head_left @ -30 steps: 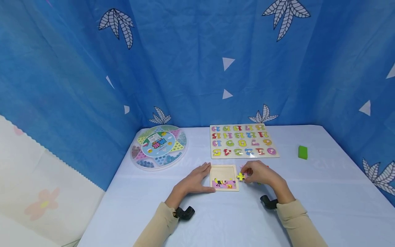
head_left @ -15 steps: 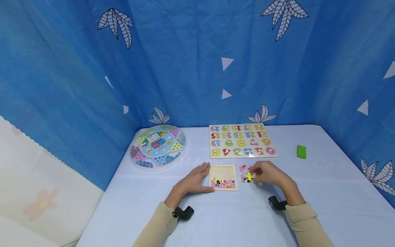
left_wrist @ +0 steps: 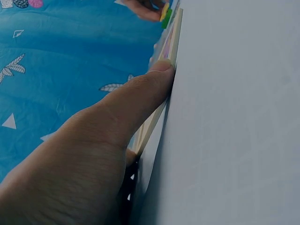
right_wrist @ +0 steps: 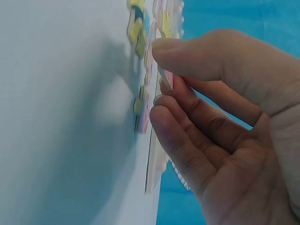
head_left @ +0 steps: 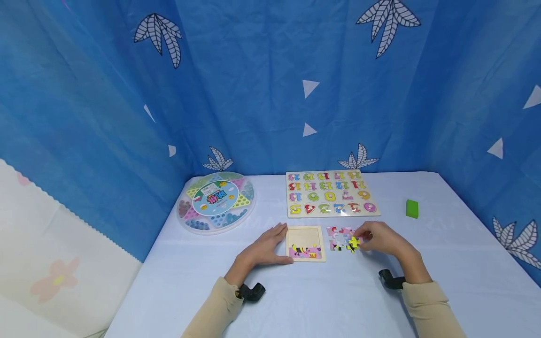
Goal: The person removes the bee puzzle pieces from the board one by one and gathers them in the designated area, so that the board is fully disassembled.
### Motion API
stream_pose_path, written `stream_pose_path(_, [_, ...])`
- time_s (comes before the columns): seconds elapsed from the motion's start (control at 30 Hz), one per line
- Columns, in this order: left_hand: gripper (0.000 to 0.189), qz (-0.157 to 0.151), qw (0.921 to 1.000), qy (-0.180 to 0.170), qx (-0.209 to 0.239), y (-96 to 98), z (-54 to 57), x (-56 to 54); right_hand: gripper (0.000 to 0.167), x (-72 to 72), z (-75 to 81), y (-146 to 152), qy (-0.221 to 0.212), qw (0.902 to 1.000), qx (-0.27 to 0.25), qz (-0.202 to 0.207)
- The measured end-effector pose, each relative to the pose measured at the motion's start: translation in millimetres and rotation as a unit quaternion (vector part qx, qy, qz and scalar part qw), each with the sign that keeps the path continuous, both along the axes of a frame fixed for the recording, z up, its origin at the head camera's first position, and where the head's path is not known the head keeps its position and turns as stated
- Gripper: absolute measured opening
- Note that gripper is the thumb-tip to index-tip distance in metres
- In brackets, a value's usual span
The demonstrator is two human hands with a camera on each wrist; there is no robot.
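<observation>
The square wooden puzzle tray (head_left: 304,235) lies on the table, with a pink strip of bee picture along its near side. My left hand (head_left: 264,247) rests at its left edge, fingers fairly straight; the thumb (left_wrist: 161,66) presses the tray's side in the left wrist view. My right hand (head_left: 383,238) pinches a yellow jigsaw piece (head_left: 354,242) between thumb and fingertips, above the loose pieces. Several pink jigsaw pieces (head_left: 335,231) lie right of the tray, partly covered by that hand. In the right wrist view, the held piece's edge (right_wrist: 167,80) shows beneath the thumb.
Behind the tray lies a number puzzle board (head_left: 330,212). A round game box (head_left: 216,224) with a clear lid stands back left, and a green block (head_left: 412,209) sits at the right. Blue curtain (head_left: 262,94) hangs behind the white table (head_left: 329,300).
My right hand has moved right, away from the tray and over the loose pieces, carrying the yellow jigsaw piece. The left hand has stayed at the tray's edge.
</observation>
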State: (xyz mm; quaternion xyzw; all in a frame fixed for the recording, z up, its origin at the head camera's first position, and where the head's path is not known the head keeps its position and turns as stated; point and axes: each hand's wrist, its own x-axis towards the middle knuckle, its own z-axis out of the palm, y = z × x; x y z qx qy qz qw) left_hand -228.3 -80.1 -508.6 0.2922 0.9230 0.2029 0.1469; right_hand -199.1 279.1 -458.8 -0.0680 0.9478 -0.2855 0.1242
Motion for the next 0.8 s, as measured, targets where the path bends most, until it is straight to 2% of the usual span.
stream_pose_path(0.23, [0.105,0.001,1.0,0.003,0.001,-1.0,-1.7,0.0,0.03,0.5,-2.1,12,-0.011,0.9998,0.0,-0.015])
stream_pose_path(0.8, [0.105,0.001,1.0,0.0,-0.002,-0.4,-1.4,-1.4,0.027,-1.4,-5.3,20,-0.041,0.9988,0.019,-0.016])
